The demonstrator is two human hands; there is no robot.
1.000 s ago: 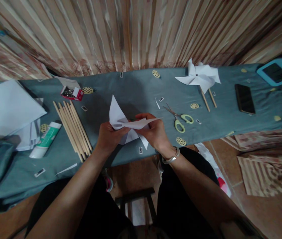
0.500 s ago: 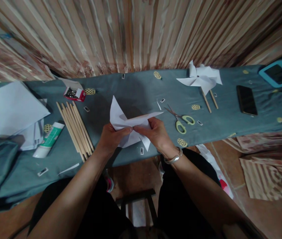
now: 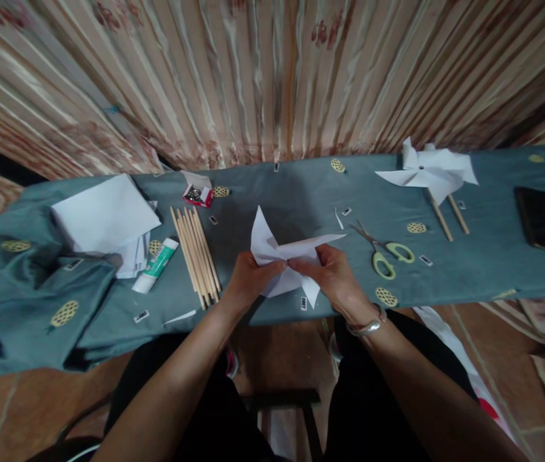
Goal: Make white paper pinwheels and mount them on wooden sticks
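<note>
A white paper pinwheel (image 3: 265,247) is held between both hands over the near middle of the table. My left hand (image 3: 251,276) is closed on its left side, thumb pressed at the centre. From the right, my right hand (image 3: 337,273) grips it too, its thumb meeting the other at the middle. Pointed blades stick out at the upper left, right and bottom. Whatever lies under the thumbs is hidden. Green-handled scissors (image 3: 388,250) lie open to the right of my right hand. Left of my left hand rests a bundle of wooden sticks (image 3: 196,253).
Finished paper pinwheels (image 3: 438,173) on sticks lie at the back right, near a dark phone (image 3: 544,220). On the left are a stack of white paper (image 3: 106,215), a green-and-white glue tube (image 3: 155,266) and a red box of small metal pieces (image 3: 198,194). Paper scraps (image 3: 179,317) lie about.
The view has swung to the left, so everything appears shifted right and slightly lower. Both hands keep their hold on the paper pinwheel, thumbs still at its centre.
</note>
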